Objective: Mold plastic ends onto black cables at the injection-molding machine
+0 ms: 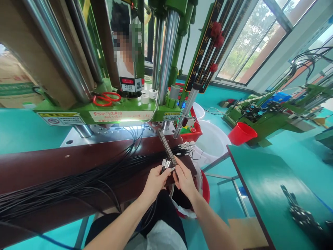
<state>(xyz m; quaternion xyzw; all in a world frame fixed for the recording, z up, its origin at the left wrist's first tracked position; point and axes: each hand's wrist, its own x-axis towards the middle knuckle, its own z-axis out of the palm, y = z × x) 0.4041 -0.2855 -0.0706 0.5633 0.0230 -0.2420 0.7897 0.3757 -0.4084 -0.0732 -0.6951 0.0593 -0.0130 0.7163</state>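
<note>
My left hand (155, 182) is closed around a small bunch of black cables whose silver metal connectors (166, 163) stick up above the fingers. Beside it, my right hand (185, 177) grips the near end of a long, narrow metal bar (166, 145) with small slots along it. The bar slants away towards the lower plate of the green machine (106, 113). My fingertips meet near the bar's end, and whether a single connector lies between them is too small to tell. A thick bundle of black cables (85, 184) runs along the brown table, more silver connectors (186, 147) at its right end.
Red-handled scissors (106, 99) lie on the machine's green plate. A lined red bin (205, 189) stands below my right hand. Further right are a white tub (212, 139), a red bucket (241, 133) and a green-topped table (270, 170). Another person (126, 52) is behind the machine.
</note>
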